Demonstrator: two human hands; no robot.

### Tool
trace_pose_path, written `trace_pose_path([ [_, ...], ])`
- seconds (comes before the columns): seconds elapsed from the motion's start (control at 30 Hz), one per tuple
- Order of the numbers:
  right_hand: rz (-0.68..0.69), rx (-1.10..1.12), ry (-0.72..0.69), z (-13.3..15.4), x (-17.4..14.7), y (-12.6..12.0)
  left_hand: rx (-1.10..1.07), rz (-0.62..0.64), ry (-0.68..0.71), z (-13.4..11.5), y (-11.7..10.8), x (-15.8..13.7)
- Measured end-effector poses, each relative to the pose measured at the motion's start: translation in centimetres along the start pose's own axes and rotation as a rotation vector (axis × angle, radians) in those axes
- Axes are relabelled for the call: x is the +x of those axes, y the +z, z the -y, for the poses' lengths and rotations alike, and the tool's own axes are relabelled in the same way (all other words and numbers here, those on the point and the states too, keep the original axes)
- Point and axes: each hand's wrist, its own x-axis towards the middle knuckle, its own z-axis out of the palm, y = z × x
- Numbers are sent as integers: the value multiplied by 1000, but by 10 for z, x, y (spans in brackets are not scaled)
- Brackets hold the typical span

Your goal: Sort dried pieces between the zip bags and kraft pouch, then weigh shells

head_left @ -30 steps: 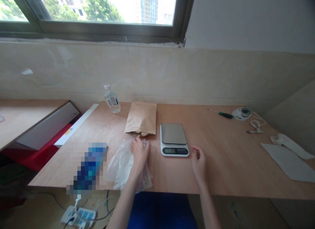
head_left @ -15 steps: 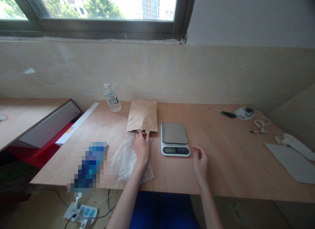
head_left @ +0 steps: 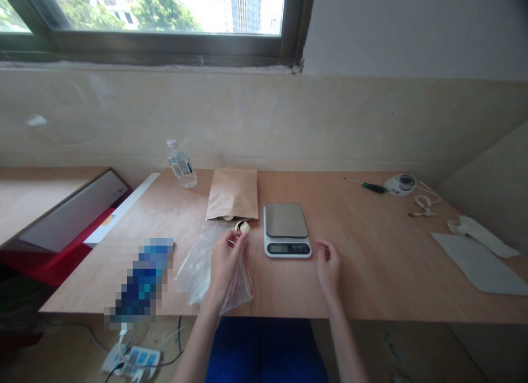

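My left hand [head_left: 225,256] pinches a small cream-coloured piece with a dark slit [head_left: 242,227] between thumb and fingers, just in front of the paper bag's mouth; its exact kind is too small to tell. The brown paper bag [head_left: 233,193] lies flat with its opening toward me, and more pale pieces [head_left: 229,218] show inside. Under my left hand spreads a clear zip bag with a red seal strip [head_left: 198,270]. A white kitchen scale [head_left: 286,221] with a steel plate stands to the right, nothing on it. Beside its right front corner rests my right hand [head_left: 329,262], loosely curled and holding nothing visible.
A water bottle [head_left: 181,166] stands at the back left, and a blurred-out blue item [head_left: 142,281] lies front left. Toward the right are a screwdriver [head_left: 373,187], a white camera [head_left: 399,184] with its cable, and a grey sheet [head_left: 478,262] with white cloth [head_left: 480,234].
My left hand has drawn back from the paper bag's mouth toward me, with a cream-coloured piece now visible in its fingers. My right hand stays beside the scale. The view has shifted slightly right.
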Motion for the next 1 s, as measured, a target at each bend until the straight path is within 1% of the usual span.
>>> trace_pose_path([
  [0.1,1,0,-5,-1,0,1,-10,91,43,-23,18,-2],
  [0.2,3,16,-2,-2,0,1,101,154,129,-43,48,6],
  [0.23,2,26,2,-4,0,2,119,166,134,-48,57,10],
  [0.33,-10,44,12,-7,1,3,142,184,121,-56,77,20],
  [0.4,-8,47,9,-8,1,3,155,195,122,-55,81,23],
  [0.5,-6,58,-5,-7,2,4,179,200,156,-51,74,24],
  [0.57,-11,59,-5,-4,2,4,199,175,176,-46,61,23],
  [0.63,-10,56,9,-1,0,3,222,122,178,-39,47,19],
  [0.73,-5,58,27,4,-1,2,266,34,158,-21,27,8],
  [0.8,-14,61,29,5,-2,2,299,12,146,-4,18,-1],
  [0.87,-12,56,29,4,-3,1,353,20,144,15,12,-9],
  [0.93,1,50,28,3,-3,0,473,54,184,32,6,-14],
  [1.0,15,51,23,2,-3,0,521,99,227,44,-1,-15],
])
